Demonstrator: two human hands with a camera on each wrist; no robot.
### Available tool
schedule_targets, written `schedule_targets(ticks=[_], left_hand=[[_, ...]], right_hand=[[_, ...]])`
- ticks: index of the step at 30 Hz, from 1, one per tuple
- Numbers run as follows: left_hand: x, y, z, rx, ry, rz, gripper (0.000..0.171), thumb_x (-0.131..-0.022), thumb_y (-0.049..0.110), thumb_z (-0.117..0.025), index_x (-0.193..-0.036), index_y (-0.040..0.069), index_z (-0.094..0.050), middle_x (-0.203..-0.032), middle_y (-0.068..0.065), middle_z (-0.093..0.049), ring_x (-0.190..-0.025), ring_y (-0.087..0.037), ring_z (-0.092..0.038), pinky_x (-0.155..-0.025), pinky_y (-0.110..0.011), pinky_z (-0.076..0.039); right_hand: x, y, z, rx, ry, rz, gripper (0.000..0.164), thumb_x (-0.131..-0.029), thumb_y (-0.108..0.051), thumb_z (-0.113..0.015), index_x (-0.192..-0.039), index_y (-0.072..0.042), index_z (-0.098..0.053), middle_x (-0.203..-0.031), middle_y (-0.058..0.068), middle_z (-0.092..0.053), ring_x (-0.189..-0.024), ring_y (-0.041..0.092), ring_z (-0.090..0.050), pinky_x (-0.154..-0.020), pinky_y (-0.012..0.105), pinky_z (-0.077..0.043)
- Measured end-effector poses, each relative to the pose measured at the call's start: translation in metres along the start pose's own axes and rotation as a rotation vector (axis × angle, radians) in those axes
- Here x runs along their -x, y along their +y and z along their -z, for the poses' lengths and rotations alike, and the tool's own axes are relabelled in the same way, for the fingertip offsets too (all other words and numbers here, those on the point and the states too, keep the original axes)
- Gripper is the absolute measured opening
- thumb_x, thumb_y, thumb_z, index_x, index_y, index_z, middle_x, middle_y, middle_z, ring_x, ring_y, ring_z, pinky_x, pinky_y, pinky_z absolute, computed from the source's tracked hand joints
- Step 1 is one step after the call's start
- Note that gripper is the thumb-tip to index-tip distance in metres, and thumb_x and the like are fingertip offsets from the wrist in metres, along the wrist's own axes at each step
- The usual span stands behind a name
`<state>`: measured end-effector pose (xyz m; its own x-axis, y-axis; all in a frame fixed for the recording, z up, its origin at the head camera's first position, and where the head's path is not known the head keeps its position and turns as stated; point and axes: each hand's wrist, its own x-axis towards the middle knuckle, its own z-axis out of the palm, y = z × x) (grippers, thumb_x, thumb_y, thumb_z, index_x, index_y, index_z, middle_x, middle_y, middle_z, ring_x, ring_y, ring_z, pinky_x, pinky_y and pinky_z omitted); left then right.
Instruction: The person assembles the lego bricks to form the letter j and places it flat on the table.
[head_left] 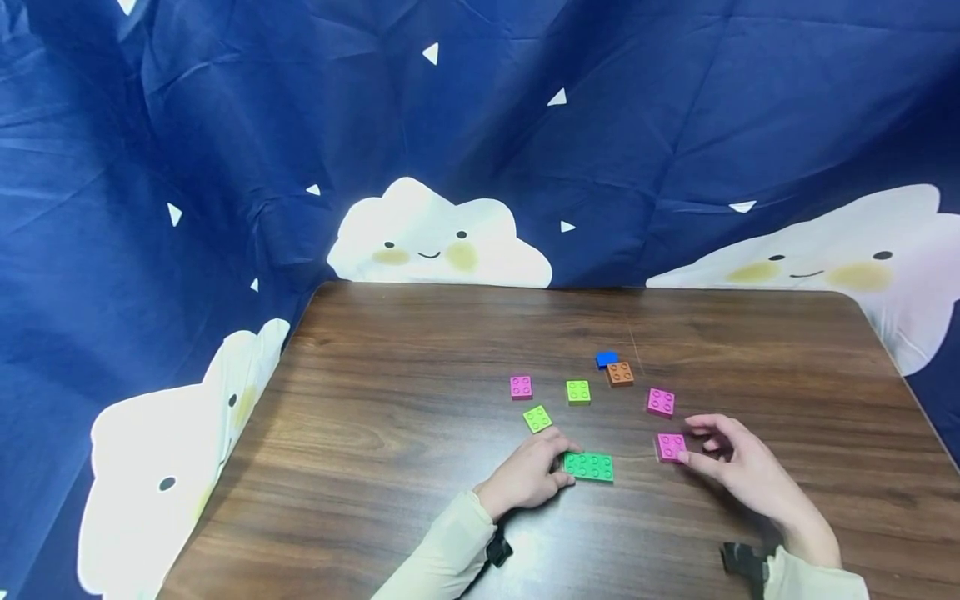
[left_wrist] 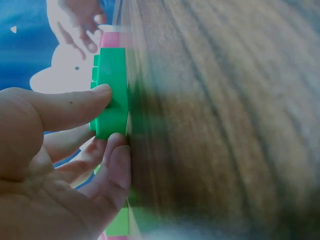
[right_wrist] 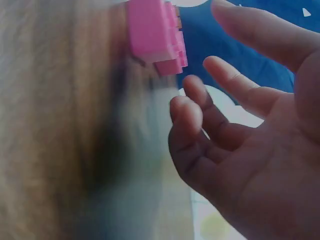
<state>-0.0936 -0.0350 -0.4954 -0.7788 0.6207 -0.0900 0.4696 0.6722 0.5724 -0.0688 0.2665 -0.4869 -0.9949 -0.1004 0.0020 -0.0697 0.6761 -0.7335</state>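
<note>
My left hand (head_left: 528, 471) grips the left end of a long green toy building brick (head_left: 592, 467) on the table. In the left wrist view the thumb lies against the side of the green brick (left_wrist: 113, 75). My right hand (head_left: 750, 475) is beside a square pink brick (head_left: 670, 447), its fingers loosely bent and apart. From the head view, the thumb tip is at that brick's right edge; whether it touches is unclear. The right wrist view shows the pink brick (right_wrist: 150, 30) outside the right hand's fingers. A second pink brick (head_left: 661, 402) sits just behind it.
Behind the left hand lie two lime bricks (head_left: 578, 392) and another pink brick (head_left: 521, 387). An orange-brown brick (head_left: 620, 373) sits against a blue piece (head_left: 607, 359) farther back. The wooden table (head_left: 390, 358) meets a dark blue cloth (head_left: 480, 125) with cloud prints.
</note>
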Motion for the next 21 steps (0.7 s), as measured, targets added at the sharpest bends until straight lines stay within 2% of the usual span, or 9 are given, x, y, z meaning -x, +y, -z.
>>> schedule_targets(ticks=[5, 10, 14, 21], left_hand=[[-0.001, 0.0, 0.001, -0.004, -0.006, -0.001, 0.036, -0.085, 0.017, -0.071, -0.12, 0.012, -0.065, -0.104, 0.004, -0.059, -0.084, -0.002, -0.047, -0.077, -0.013, -0.04], [0.0, 0.0, 0.0, -0.015, 0.002, -0.014, 0.036, -0.085, 0.017, -0.071, -0.12, 0.012, -0.065, -0.106, 0.005, -0.061, -0.085, -0.001, -0.047, -0.078, -0.013, -0.041], [0.001, 0.0, 0.001, -0.024, 0.008, -0.022, 0.036, -0.085, 0.018, -0.071, -0.12, 0.012, -0.066, -0.107, 0.004, -0.062, -0.086, -0.002, -0.048, -0.079, -0.013, -0.041], [-0.001, 0.0, 0.001, -0.027, 0.008, -0.039, 0.037, -0.085, 0.018, -0.07, -0.12, 0.009, -0.066, -0.106, 0.001, -0.062, -0.082, -0.003, -0.047, -0.075, -0.012, -0.04]], right_hand=[[-0.001, 0.004, -0.006, 0.024, -0.043, 0.011, 0.05, -0.08, -0.022, -0.078, -0.122, -0.004, -0.059, -0.111, 0.015, -0.06, -0.086, -0.001, -0.049, -0.071, 0.02, -0.042], [-0.005, 0.003, -0.014, 0.06, -0.044, 0.062, 0.05, -0.075, -0.02, -0.081, -0.12, -0.008, -0.062, -0.102, 0.011, -0.058, -0.084, 0.008, -0.047, -0.068, 0.023, -0.039], [-0.007, 0.004, -0.017, 0.085, -0.039, 0.079, 0.048, -0.074, -0.016, -0.081, -0.117, -0.008, -0.063, -0.097, 0.011, -0.056, -0.083, 0.012, -0.045, -0.067, 0.025, -0.037], [-0.009, 0.003, -0.017, 0.111, -0.031, 0.069, 0.039, -0.073, -0.013, -0.08, -0.109, -0.01, -0.065, -0.091, 0.008, -0.054, -0.08, 0.011, -0.043, -0.066, 0.025, -0.035]])
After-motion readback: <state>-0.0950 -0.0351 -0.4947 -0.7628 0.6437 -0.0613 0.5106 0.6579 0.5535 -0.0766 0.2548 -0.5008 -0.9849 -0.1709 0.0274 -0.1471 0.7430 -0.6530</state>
